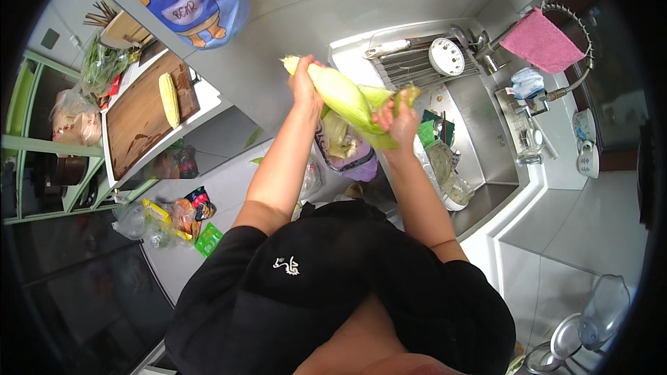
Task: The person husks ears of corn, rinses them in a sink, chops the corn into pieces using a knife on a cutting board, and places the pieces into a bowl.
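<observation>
An ear of corn in pale green husk (338, 91) is held up in front of me, its yellow tip at the upper left. Around its upper end my left hand (306, 86) is closed. My right hand (398, 117) grips loosened husk leaves and the stalk end at the lower right. Below the corn is a bin with a purple liner (365, 166), holding discarded husks (338, 138). On the wet wooden cutting board (127, 130) at the left lies a husked ear of corn (169, 100).
At the right is a steel sink (469, 130) with glass bowls (457, 192) and green scouring pads (427, 133). A drying rack (411, 65) holds a white strainer (446, 57). A pink cloth (542, 41) hangs by the faucet. Plastic bags and packets (167, 219) lie at the lower left.
</observation>
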A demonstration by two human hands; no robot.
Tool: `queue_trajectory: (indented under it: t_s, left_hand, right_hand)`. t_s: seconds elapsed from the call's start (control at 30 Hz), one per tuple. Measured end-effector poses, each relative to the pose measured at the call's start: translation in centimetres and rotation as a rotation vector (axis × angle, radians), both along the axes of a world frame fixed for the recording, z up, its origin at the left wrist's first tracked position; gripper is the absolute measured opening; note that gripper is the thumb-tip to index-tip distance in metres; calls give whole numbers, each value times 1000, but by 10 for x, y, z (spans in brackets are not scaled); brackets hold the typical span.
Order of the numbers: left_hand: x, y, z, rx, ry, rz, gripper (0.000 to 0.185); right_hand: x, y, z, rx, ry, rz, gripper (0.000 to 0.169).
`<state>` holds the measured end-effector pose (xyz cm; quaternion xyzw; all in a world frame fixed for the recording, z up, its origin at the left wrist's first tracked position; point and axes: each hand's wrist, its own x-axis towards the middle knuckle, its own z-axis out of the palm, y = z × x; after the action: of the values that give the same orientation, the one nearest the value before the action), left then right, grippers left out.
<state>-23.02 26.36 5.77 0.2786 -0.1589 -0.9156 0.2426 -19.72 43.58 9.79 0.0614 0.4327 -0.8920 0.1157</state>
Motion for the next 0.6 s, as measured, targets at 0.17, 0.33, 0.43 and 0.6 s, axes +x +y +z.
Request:
queue_trajectory:
  t_s: [0.17, 0.33, 0.43, 0.6]
  left_hand:
    - [-11, -5, -18, -13, -124, -1, 10]
    - [-8, 0, -14, -154, -44, 6, 12]
    - [4, 4, 17, -478, 97, 2, 14]
    - [22, 24, 45, -1077, 190, -25, 24]
  right_hand:
    - [1, 38, -27, 178, 127, -14, 34]
    - [8, 40, -52, 487, 190, -34, 30]
    - [6, 15, -42, 1034, 483, 130, 46]
    - [-10, -31, -37, 1506, 768, 6, 96]
